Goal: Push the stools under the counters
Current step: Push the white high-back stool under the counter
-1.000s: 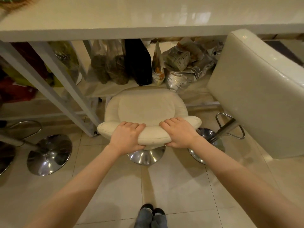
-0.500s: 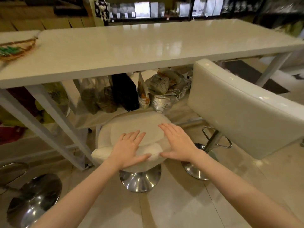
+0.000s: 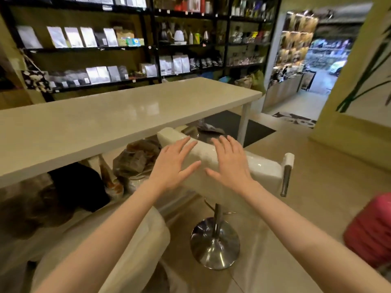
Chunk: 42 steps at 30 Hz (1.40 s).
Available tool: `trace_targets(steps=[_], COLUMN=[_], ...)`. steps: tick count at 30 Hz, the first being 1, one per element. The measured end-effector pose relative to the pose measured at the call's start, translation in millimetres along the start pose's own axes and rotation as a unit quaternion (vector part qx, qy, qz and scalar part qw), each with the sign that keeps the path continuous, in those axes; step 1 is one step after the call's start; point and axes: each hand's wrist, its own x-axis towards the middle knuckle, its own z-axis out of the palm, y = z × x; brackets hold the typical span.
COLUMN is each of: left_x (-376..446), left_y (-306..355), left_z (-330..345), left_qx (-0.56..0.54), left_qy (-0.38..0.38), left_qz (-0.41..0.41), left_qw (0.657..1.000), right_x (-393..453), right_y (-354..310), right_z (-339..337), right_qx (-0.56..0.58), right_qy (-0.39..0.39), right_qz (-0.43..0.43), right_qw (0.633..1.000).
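A long cream counter runs across the view. A white padded stool with a chrome post and round base stands at the counter's right end, its seat partly out from under the top. My left hand and my right hand hover with fingers spread just over that stool's backrest; touch cannot be told. A second cream stool sits low at the bottom left, under my left forearm, partly beneath the counter.
Bags and sacks fill the shelf under the counter. Black shelving with packets lines the far wall. A red object sits on the floor at right. A dark mat lies beyond the counter leg; a doorway opens at right.
My hands let go of the cream stool's backrest and moved up and right to the second white stool. The view swung up and right, bringing the shelves and doorway into sight.
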Motion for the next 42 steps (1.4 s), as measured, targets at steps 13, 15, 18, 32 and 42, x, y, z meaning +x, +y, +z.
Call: trace_targets(steps=[13,15,18,32,42], left_x=[70,73,77,111,130], left_y=[-1,6,23,132,186], left_z=[64,67,70,102,121], left_qx=[0.020,0.020,0.008,0.109,0.136], left_qy=[-0.063,-0.056,-0.052,-0.052,-0.059], left_qz=[-0.050,-0.028,0.006,0.038,-0.038], left_qw=[0.997,0.998,0.999,0.992,0.988], right_x=[8,3,-7,-4,15], right_y=[61,75,103,226,274], right_z=[30,30,27,7,14], right_qx=[-0.037,-0.022,-0.006,0.121,0.120], right_qy=[-0.070,-0.067,-0.058,-0.093,-0.098], right_qz=[-0.046,-0.057,-0.088,-0.040,-0.034], right_qw=[0.996,0.996,0.994,0.987,0.987])
